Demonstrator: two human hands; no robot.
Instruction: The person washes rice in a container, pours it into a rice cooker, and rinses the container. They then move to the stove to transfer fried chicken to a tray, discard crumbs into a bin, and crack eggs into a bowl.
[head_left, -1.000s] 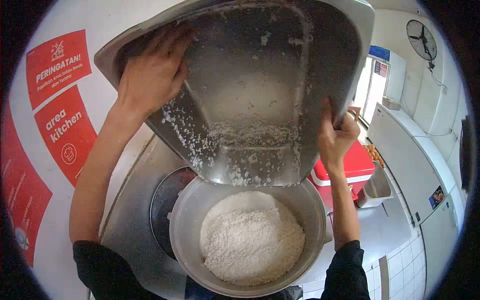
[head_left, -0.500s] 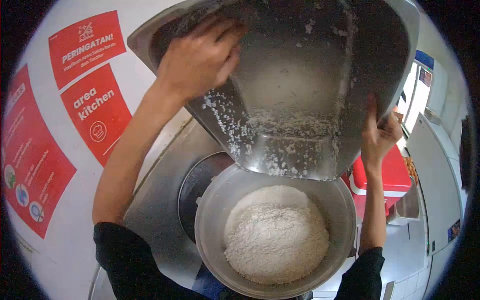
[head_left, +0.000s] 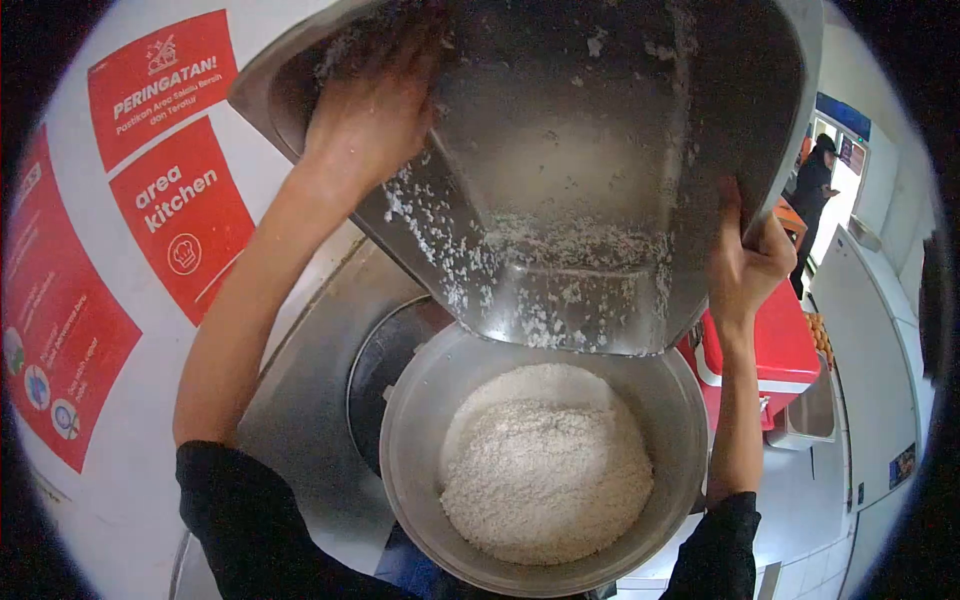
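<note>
A person in dark clothing (head_left: 814, 188) had appeared by the bright doorway (head_left: 845, 196). The left hand (head_left: 372, 118) had moved higher inside the metal pan (head_left: 570, 165), its fingers apparently straighter, though blur limited that finding. The pan had shifted slightly rightward over the pot (head_left: 678, 425).

White glare fills the doorway (head_left: 847, 192) beyond the round pot (head_left: 402, 490), to its upper right; soft, moderate light reaches the pot. Above it, the tilted metal container (head_left: 570, 245) is dark inside, with a hazy pale reflection and small glints along its lower lip. The left hand (head_left: 372, 125) is blurred and shadowed. Fisheye distortion and black vignetting mark the edges.
</note>
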